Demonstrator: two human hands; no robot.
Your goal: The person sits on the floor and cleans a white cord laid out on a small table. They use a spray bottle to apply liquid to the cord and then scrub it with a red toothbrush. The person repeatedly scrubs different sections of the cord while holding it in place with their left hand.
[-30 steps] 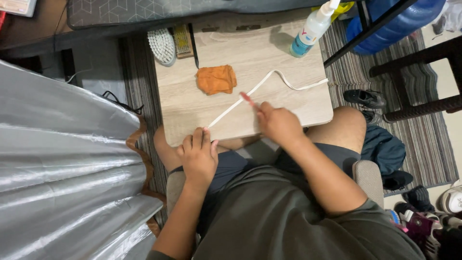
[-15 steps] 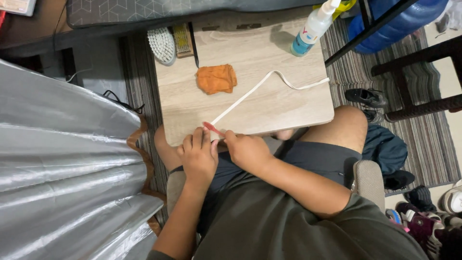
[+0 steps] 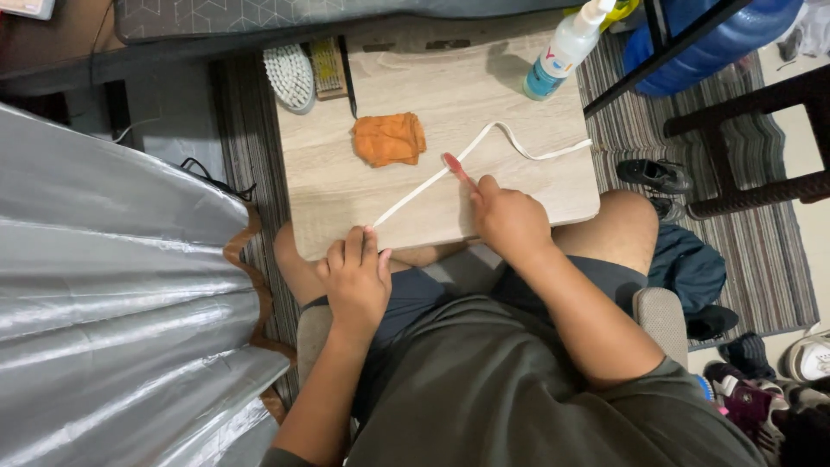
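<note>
A: Starting at the left, what lies there?

B: A crinkled silver sheet (image 3: 104, 294) fills that side. Past it, at the far edge of the light wooden worktop (image 3: 415, 86), sit a white bristle brush (image 3: 290, 76) and a smaller yellowish brush (image 3: 328, 67).

A: And the left hand (image 3: 356, 278)?

B: It rests at the near edge of the worktop, fingers (image 3: 353, 246) pinched shut on the near end of a white strap (image 3: 415, 192).

A: Where does the strap run?

B: Diagonally up and to the right across the worktop, then it loops and trails off to the right edge. A folded orange cloth (image 3: 389, 138) lies just beyond it, apart from it.

A: The right hand (image 3: 510, 220)?

B: Its fingers are closed around a red-handled toothbrush (image 3: 456, 166), whose head is pressed on the strap midway along.

A: Further right?

B: A spray bottle (image 3: 566, 47) stands at the far right corner. Beyond it, on the striped rug (image 3: 761, 285), are a dark chair frame (image 3: 743, 130) and black shoes (image 3: 653, 175).
</note>
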